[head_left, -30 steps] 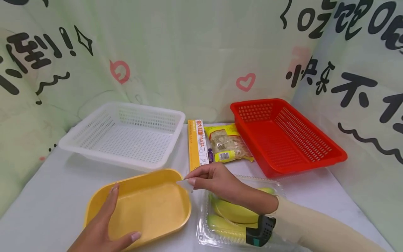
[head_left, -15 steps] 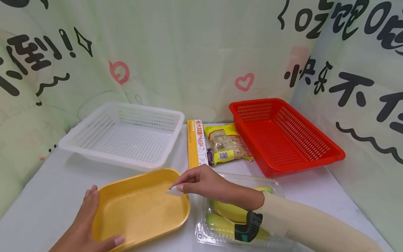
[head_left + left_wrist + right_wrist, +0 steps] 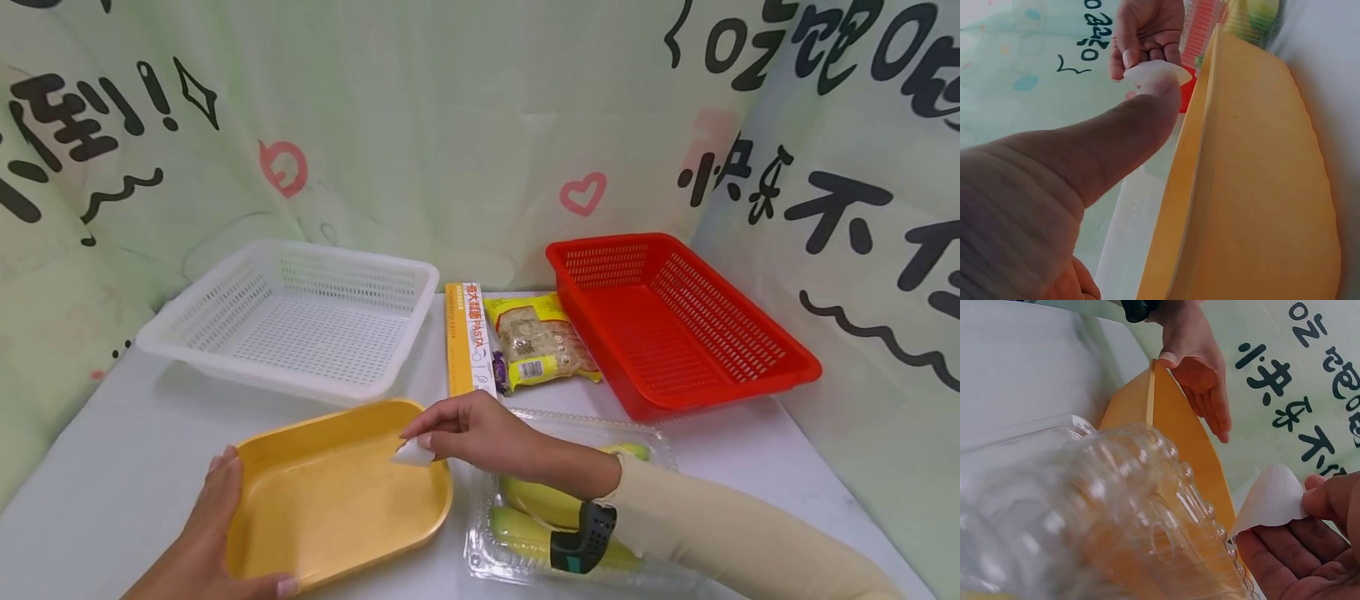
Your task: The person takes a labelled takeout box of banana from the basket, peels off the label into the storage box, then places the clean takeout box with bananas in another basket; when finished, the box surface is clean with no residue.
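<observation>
Logging what I see from my remote station, item by item.
Right hand (image 3: 480, 433): pinches a small white sticker (image 3: 414, 452) between thumb and fingertips, over the right end of the yellow tray (image 3: 337, 508); grip clenched on the sticker.
White sticker: thin, curved scrap held above the tray's inner right end, clear of its floor as far as I can tell.
Left hand (image 3: 206, 542): fingers straight, laid along the tray's left rim, thumb at the near edge; grip relaxed, steadying rather than clasping.
Yellow tray: shallow, oblong, near the front of the desk (image 3: 112, 467).
Clear clamshell box (image 3: 525, 550): just right of the tray, under my right forearm, with yellow-green bananas (image 3: 547, 504) inside.
White basket (image 3: 300, 321): rear left of the desk.
Red basket (image 3: 675, 321): rear right.
Pasta box (image 3: 468, 337): between the baskets, lying lengthwise.
Yellow snack packet (image 3: 542, 340): just beside the pasta box, against the red basket.
</observation>
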Available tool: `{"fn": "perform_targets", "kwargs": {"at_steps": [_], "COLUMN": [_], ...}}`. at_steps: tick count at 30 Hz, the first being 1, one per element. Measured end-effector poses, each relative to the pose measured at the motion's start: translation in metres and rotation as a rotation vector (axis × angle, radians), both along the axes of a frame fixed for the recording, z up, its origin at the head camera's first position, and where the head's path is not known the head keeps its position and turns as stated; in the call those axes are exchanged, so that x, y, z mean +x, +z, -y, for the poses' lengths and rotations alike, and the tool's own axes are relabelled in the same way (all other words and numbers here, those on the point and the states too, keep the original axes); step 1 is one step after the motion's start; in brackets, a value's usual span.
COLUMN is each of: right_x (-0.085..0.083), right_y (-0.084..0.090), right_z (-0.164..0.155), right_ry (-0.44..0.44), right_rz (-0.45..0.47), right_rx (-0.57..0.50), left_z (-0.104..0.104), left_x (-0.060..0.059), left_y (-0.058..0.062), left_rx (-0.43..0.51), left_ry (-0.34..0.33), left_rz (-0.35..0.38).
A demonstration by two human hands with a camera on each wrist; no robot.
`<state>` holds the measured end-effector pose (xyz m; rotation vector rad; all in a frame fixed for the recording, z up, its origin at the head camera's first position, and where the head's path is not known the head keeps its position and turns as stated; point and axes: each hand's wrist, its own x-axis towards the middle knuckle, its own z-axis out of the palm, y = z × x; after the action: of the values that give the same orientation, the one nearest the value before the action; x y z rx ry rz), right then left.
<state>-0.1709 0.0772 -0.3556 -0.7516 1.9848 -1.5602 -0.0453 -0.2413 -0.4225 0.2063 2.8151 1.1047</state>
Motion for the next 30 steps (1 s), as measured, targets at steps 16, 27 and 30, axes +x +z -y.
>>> {"fn": "perform_targets", "kwargs": {"at_steps": [16,27,30], "right_x": [0.002,0.003,0.003], "right_y": [0.001,0.000,0.000], "right_z": [0.005,0.007,0.007], "right_ry": [0.082,0.132,0.128], "right_rz": [-0.059,-0.059,-0.069], "right_rx": [0.079,0.042,0.041], "left_z": [0.012,0.011,0.011], "left_x": [0.000,0.001,0.001], "left_y": [-0.006,-0.010,-0.010], "left_rx": [0.002,-0.024,-0.030], "left_ry": [0.029,0.036,0.033], "left_rz": [0.110,0.079,0.068]}}
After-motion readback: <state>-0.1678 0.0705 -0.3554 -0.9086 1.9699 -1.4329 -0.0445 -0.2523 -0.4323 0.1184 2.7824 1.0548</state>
